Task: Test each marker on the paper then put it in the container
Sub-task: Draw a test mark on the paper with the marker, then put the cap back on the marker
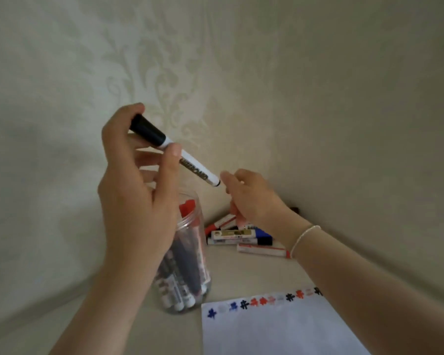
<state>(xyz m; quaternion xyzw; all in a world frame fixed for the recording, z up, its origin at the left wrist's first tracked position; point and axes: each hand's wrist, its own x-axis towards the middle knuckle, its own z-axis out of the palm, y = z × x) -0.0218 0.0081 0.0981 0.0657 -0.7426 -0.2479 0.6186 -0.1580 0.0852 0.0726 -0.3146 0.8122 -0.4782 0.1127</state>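
Your left hand [136, 198] holds the black-capped marker [174, 155] up in the air above the clear container [190, 265], fingers and thumb curled round the capped end and upper barrel, the thumb pressing on the white barrel just below the cap. The marker lies tilted, cap up and to the left, butt end down and to the right. Your right hand [254, 198] is just beside that butt end, fingers loosely curled; whether a fingertip touches the marker I cannot tell, and it appears to hold nothing.

By my judgement this is a light, stiff plastic tube — no flex, no fragility, but smooth enough to twist in a loose pinch. The cap is on, and it likely snaps on tightly, so grip the barrel firmly near its middle with one hand and pull the cap straight off along the axis with the other; a sideways pull may make it slip.

The paper [272, 329] lies on the table [262, 272] to the right of the container, a row of blue, black and red test marks along its top edge. Several markers already stand in the container, and a pile of loose markers [239, 235] lies behind it near the wall — so the task looks well under way, not finished.
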